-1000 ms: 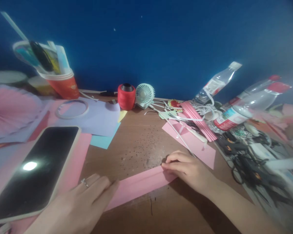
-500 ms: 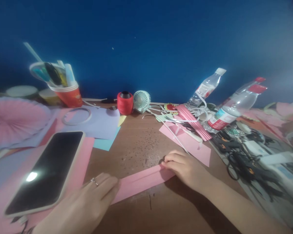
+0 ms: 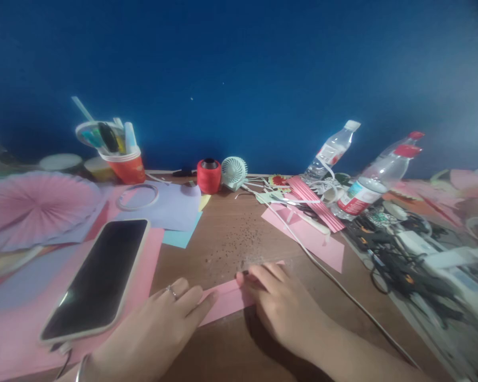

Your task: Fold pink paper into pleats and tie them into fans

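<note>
A narrow folded strip of pink paper (image 3: 228,301) lies slantwise on the brown table in front of me. My left hand (image 3: 163,321), with a ring on one finger, grips the strip's near left end, its fingers together. Around the strip's middle, my right hand (image 3: 281,300) is closed with thumb and fingertips at the upper edge. A bit of the strip's far end shows past the right fingers. What lies under both palms is hidden.
Left of my hands, a phone (image 3: 99,281) rests on coloured sheets beside a pink pleated paper fan (image 3: 40,204). Behind stand a red cup (image 3: 125,164) of pens and a small fan (image 3: 234,172). Bottles (image 3: 360,196), a white cable (image 3: 322,268) and black cables (image 3: 402,276) are on the right.
My right hand has slid left along the strip from its far right end to around its middle. The left hand still holds the near end. The view has shifted slightly.
</note>
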The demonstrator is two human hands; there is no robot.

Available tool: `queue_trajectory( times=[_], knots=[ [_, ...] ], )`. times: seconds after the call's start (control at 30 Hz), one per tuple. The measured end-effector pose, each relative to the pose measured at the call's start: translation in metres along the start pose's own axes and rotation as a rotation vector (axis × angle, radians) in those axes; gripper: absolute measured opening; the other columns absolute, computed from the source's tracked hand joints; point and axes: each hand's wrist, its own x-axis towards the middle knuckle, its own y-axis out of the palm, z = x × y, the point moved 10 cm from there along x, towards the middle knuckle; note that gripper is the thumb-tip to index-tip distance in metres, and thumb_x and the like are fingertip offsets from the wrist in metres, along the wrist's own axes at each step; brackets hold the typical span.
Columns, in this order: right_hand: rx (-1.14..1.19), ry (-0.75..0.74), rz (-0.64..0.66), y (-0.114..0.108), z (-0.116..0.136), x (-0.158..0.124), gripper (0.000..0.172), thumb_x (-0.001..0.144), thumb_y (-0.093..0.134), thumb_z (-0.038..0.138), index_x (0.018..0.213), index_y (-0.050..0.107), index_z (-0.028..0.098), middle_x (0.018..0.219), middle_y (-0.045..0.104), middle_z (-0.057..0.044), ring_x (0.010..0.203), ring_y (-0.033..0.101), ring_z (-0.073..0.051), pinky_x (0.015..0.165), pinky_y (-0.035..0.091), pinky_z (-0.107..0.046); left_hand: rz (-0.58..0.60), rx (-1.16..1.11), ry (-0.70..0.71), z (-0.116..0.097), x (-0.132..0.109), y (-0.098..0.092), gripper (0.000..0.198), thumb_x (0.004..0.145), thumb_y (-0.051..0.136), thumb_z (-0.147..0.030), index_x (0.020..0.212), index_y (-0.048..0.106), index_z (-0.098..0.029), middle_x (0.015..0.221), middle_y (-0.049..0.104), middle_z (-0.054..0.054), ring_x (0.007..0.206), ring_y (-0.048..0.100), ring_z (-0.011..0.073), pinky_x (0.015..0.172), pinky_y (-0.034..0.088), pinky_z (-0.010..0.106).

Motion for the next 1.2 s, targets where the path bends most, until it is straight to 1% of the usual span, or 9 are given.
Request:
queue_trajectory(
  times=[0.17, 0.3, 0.4, 0.47, 0.57, 0.73, 0.97, 1.1, 1.2],
  knots=[
    [-0.121, 0.186, -0.035, -0.011, -0.049, -0.029, 0.037, 0.079, 0.047, 0.018, 0.116, 0.05, 0.025, 0.105, 0.054, -0.006, 0.094, 0.043, -0.023, 0.079, 0.031, -0.04, 0.084, 0.009, 0.003, 0.001, 0.001, 0.012, 0.067, 0.064, 0.031, 0.007, 0.122, 0.041, -0.025, 0.085, 0.056, 0.004, 0.077, 0.051, 0.0186, 0.066, 0.042, 0.031],
    [-0.092, 0.256, -0.067, -0.017, -0.066, -0.041, 0.037, 0.079, 0.047, 0.016, 0.114, 0.052, 0.026, 0.104, 0.055, -0.006, 0.095, 0.043, -0.023, 0.078, 0.032, -0.038, 0.143, 0.05, 0.022, 0.001, 0.002, 0.016, 0.072, 0.061, 0.031, 0.009, 0.124, 0.039, -0.024, 0.087, 0.056, 0.004, 0.078, 0.05, 0.0205, 0.065, 0.042, 0.034],
    [0.03, 0.277, -0.123, -0.022, -0.072, -0.036, 0.023, 0.084, 0.042, 0.019, 0.093, 0.063, 0.023, 0.095, 0.057, -0.005, 0.087, 0.047, -0.019, 0.075, 0.035, -0.034, 0.17, -0.005, 0.002, 0.003, 0.003, 0.014, 0.059, 0.064, 0.035, 0.006, 0.114, 0.05, -0.023, 0.085, 0.055, 0.004, 0.078, 0.049, 0.0187, 0.068, 0.041, 0.032],
    [0.135, 0.269, -0.139, -0.022, -0.075, -0.026, 0.026, 0.085, 0.042, 0.023, 0.073, 0.064, 0.02, 0.086, 0.058, -0.004, 0.082, 0.049, -0.017, 0.073, 0.037, -0.03, 0.177, -0.054, -0.012, 0.003, 0.003, 0.012, 0.044, 0.067, 0.039, 0.003, 0.099, 0.058, -0.021, 0.082, 0.055, 0.004, 0.078, 0.049, 0.0173, 0.07, 0.04, 0.029],
    [0.278, 0.194, -0.065, -0.017, -0.072, -0.008, 0.018, 0.083, 0.047, 0.021, 0.071, 0.061, 0.019, 0.081, 0.058, -0.001, 0.078, 0.051, -0.014, 0.071, 0.037, -0.026, 0.148, -0.115, -0.051, 0.005, 0.003, 0.006, 0.029, 0.07, 0.042, -0.001, 0.084, 0.06, -0.019, 0.081, 0.055, 0.004, 0.081, 0.049, 0.0171, 0.074, 0.038, 0.028],
    [0.323, 0.119, 0.113, -0.009, -0.065, 0.002, 0.014, 0.075, 0.052, 0.011, 0.083, 0.057, 0.022, 0.082, 0.057, 0.001, 0.076, 0.051, -0.013, 0.066, 0.036, -0.024, 0.095, -0.34, -0.228, 0.024, 0.005, 0.0, 0.028, 0.073, 0.038, -0.007, 0.092, 0.055, -0.018, 0.089, 0.055, 0.004, 0.085, 0.05, 0.0164, 0.079, 0.037, 0.03],
    [0.246, 0.034, 0.072, -0.015, -0.047, -0.004, 0.012, 0.072, 0.049, 0.007, 0.073, 0.047, 0.019, 0.078, 0.053, 0.0, 0.072, 0.047, -0.012, 0.063, 0.033, -0.023, 0.028, -0.477, -0.351, 0.035, 0.005, -0.001, 0.02, 0.064, 0.04, -0.008, 0.077, 0.05, -0.019, 0.083, 0.053, 0.001, 0.077, 0.049, 0.0158, 0.071, 0.037, 0.029],
    [0.206, 0.055, 0.044, -0.018, -0.042, -0.003, 0.014, 0.072, 0.048, 0.006, 0.076, 0.05, 0.019, 0.074, 0.054, 0.001, 0.067, 0.048, -0.012, 0.058, 0.032, -0.022, -0.022, -0.527, -0.376, 0.03, 0.006, 0.001, 0.012, 0.074, 0.043, -0.015, 0.077, 0.054, -0.02, 0.077, 0.055, -0.001, 0.073, 0.051, 0.0145, 0.066, 0.038, 0.026],
    [0.156, -0.032, -0.024, -0.026, -0.028, 0.004, 0.014, 0.075, 0.05, 0.01, 0.083, 0.054, 0.021, 0.076, 0.056, 0.001, 0.072, 0.05, -0.013, 0.06, 0.033, -0.023, -0.084, -0.465, -0.351, 0.027, 0.011, -0.005, 0.015, 0.078, 0.044, -0.016, 0.071, 0.057, -0.02, 0.072, 0.057, -0.001, 0.069, 0.052, 0.0131, 0.064, 0.038, 0.024]
  ],
)
